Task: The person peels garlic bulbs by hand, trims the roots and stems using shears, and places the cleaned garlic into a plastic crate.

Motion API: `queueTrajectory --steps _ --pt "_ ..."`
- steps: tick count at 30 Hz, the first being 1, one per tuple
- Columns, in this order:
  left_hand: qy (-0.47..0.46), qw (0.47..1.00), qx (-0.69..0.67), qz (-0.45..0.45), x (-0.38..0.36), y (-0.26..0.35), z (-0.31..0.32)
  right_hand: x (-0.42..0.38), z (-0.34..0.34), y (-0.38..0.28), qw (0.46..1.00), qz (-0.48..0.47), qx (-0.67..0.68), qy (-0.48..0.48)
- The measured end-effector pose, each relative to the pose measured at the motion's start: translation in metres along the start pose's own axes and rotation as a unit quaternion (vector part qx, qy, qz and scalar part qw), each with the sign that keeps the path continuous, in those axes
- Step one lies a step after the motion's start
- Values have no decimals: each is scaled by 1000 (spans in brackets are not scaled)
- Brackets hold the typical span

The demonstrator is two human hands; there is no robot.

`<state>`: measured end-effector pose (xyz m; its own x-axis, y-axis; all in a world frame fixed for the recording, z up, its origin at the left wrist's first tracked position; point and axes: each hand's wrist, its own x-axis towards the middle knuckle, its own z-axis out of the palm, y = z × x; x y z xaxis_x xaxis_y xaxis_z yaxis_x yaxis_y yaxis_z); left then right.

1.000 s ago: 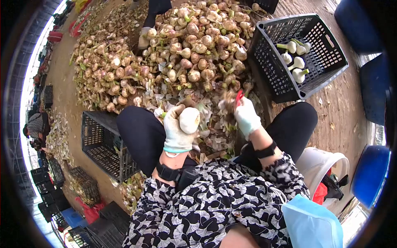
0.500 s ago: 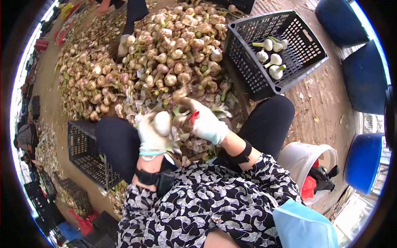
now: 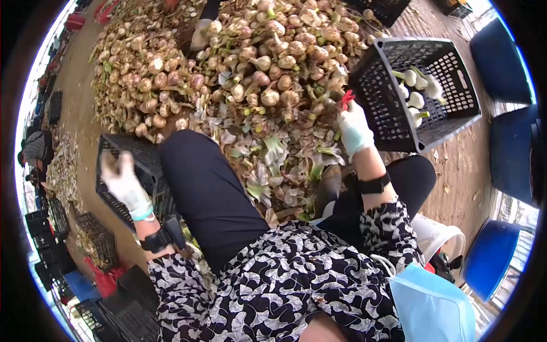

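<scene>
My left hand (image 3: 124,183), in a white glove, is over the black crate (image 3: 149,153) beside my left knee. Its blurred fingers look spread, with no bulb showing between them. My right hand (image 3: 353,126), also gloved, is at the right edge of the heap of unpeeled garlic (image 3: 273,68). The fingers of that hand are curled around a small red piece (image 3: 347,100); what it belongs to is hidden, and I cannot tell what it is. Close to this hand stands a tilted black crate (image 3: 387,108) with several clean white garlic bulbs (image 3: 416,101) inside.
Loose skins and leaves (image 3: 273,154) litter the floor between my legs. Behind my right arm is a white bucket (image 3: 436,233). Blue barrels (image 3: 493,256) line the right side. At the far left a person (image 3: 37,151) sits near more crates; another person's foot (image 3: 200,35) touches the heap.
My hands have parted from the middle. The left one moved left over the crate, and the white bulb it held is out of it. The right one moved up and right to the heap's edge.
</scene>
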<state>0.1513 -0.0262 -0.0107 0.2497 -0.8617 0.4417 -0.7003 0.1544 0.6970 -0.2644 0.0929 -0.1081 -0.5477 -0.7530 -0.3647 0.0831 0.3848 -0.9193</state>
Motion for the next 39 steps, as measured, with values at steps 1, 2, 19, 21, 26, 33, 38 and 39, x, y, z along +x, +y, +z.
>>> queueTrajectory --steps 1,2,19,21,26,33,38,39 --pt "-56 997 39 29 -3 -63 -1 12 8 10 1000 17 -16 4" --pt "-154 953 260 6 -11 -82 -11 22 17 24 999 34 -32 10" --pt "-235 959 150 57 -42 -140 56 54 183 116 856 -120 -456 -213" --pt "-256 965 59 -3 -40 -158 55 60 190 128 851 -169 -465 -175" --pt "-171 974 39 -146 -5 -80 3 57 164 101 960 -8 -266 -91" --pt "-155 976 135 -72 2 -119 -3 14 103 29 981 -53 -85 -165" --pt "-157 978 133 -37 -7 -109 1 -4 81 33 984 12 39 -171" --pt "-160 976 146 -30 -7 -114 0 -7 82 26 982 27 52 -179"
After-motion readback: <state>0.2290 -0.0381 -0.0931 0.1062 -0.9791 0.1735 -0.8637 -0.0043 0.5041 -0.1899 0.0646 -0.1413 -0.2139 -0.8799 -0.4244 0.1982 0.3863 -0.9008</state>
